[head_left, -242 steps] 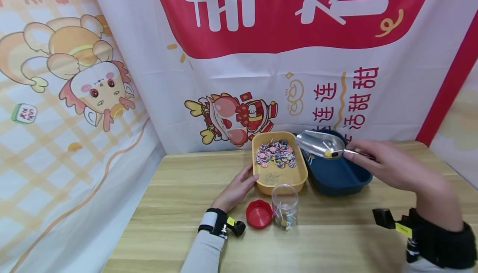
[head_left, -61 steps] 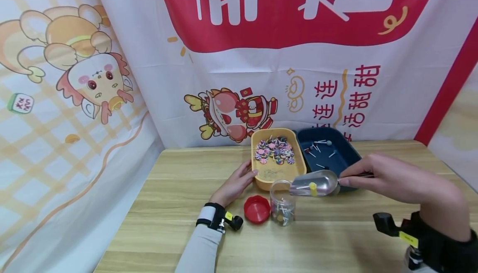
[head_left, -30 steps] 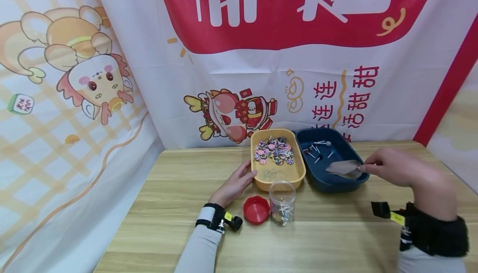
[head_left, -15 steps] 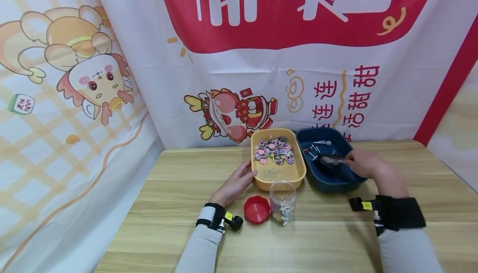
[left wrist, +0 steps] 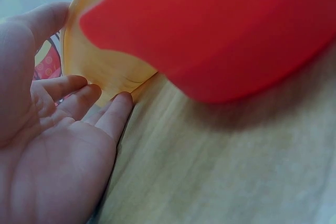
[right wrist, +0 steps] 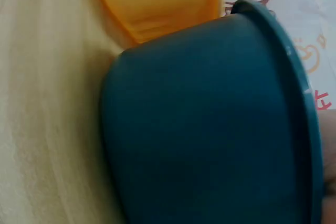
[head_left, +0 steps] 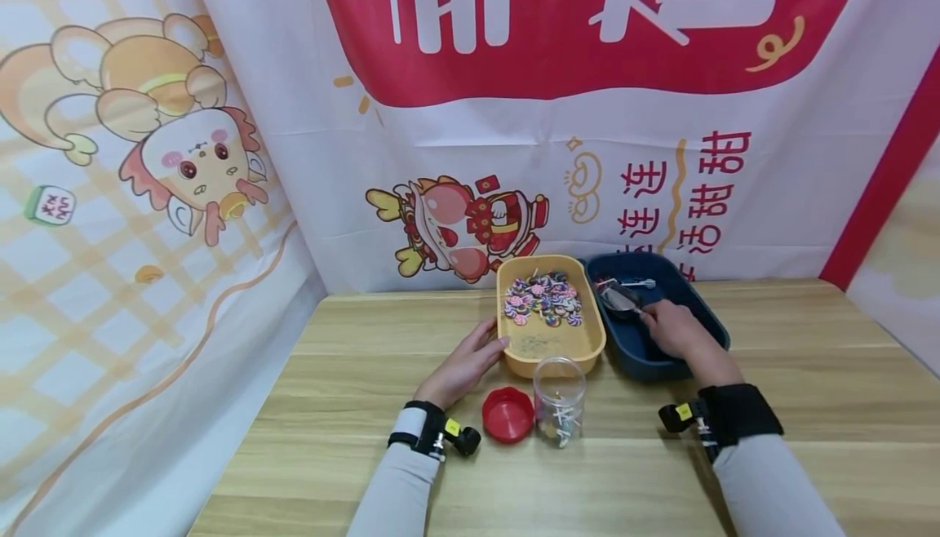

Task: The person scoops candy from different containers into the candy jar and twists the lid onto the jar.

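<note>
With your right hand [head_left: 676, 331] you pinch the metal scoop [head_left: 620, 300] by its handle, its bowl ahead-left of your fingers inside the blue tub [head_left: 640, 369]. Your left hand [head_left: 463, 366], fingers loosely spread, touches the yellow tub [head_left: 519, 366]; the clear jar [head_left: 560, 406] stands right of those fingers, nearer you.

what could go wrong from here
The metal scoop, held by the right hand beside stick-shaped pieces in the blue bin, could flick some out. The clear jar stands open with no hand on it, since the left hand touches the yellow bin, so a knock might tip it.
</note>
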Motion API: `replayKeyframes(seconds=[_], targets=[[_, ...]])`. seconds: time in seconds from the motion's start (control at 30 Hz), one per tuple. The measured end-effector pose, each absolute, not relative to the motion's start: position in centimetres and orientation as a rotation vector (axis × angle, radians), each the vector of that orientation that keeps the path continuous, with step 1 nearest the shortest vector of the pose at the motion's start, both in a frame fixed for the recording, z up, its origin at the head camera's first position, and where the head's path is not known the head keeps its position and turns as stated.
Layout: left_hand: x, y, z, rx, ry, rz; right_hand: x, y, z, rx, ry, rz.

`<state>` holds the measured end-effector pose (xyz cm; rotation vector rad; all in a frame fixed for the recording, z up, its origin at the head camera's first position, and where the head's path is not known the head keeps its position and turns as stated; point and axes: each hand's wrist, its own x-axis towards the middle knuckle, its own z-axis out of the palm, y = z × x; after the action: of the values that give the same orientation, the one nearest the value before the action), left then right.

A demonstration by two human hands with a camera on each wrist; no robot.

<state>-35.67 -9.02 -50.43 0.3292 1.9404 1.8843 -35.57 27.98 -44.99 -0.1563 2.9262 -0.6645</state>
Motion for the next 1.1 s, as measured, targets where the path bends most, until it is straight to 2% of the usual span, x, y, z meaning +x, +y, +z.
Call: replayKeyframes(seconds=[0.73, 0.97, 1.1], targets=[[-35.8, -8.9, -50.7, 0.355, 1.953, 1.893, -35.4, 28.1, -45.6, -0.232, 2.785, -0.716], [-35.9, -8.9, -50.7, 0.341, 1.953, 1.887, -35.0, 28.5, -44.7, -0.273, 2.873, -0.788], [-35.9, -8.9, -50.7, 0.332, 1.955, 1.883, -34.4, 29.0, -43.0, -0.309, 2.953, -0.855]])
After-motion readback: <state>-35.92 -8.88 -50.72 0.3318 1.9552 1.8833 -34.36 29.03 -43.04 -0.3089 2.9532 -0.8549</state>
